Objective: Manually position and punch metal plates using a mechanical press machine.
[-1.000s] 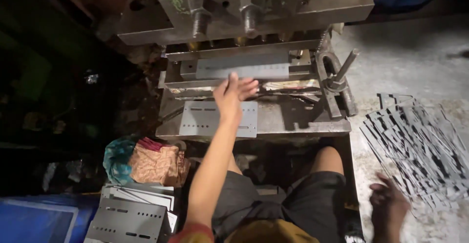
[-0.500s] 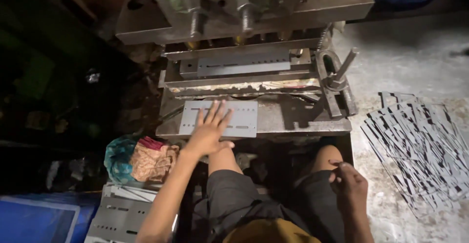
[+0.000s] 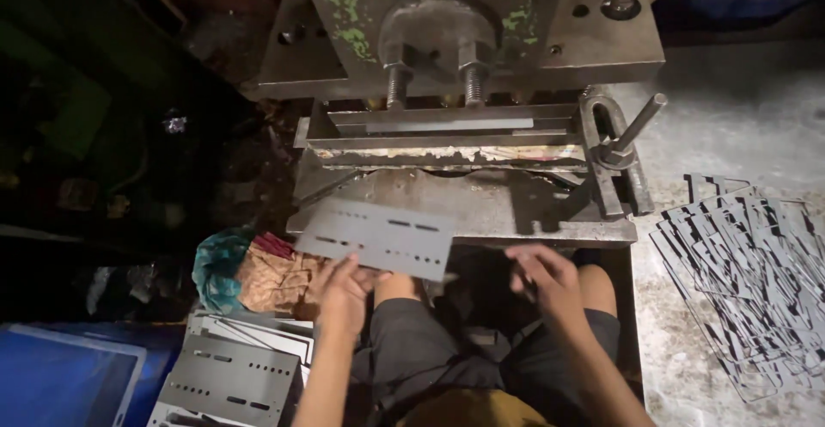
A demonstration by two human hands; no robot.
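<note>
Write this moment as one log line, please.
left hand: holds punched metal plate | right hand: empty, over lap | press bed: bare | plate stack: lower left

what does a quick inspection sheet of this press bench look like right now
surface: worn metal press bed, bare in the middle, under a heavy press head with flaking green paint
job's things: grey punched metal plate with slots and small holes, tilted at the bed's front edge
clutter: stack of similar plates at lower left; spread of punched strips on the floor at right; bundled cloth beside the stack
grippers: left hand grips the plate's lower left edge; right hand is free, fingers curled, just below the bed, touching nothing that I can make out
cables: nothing seen
surroundings: clamp with lever handle at the bed's right; dark area at left, blue sheet in the lower left corner
</note>
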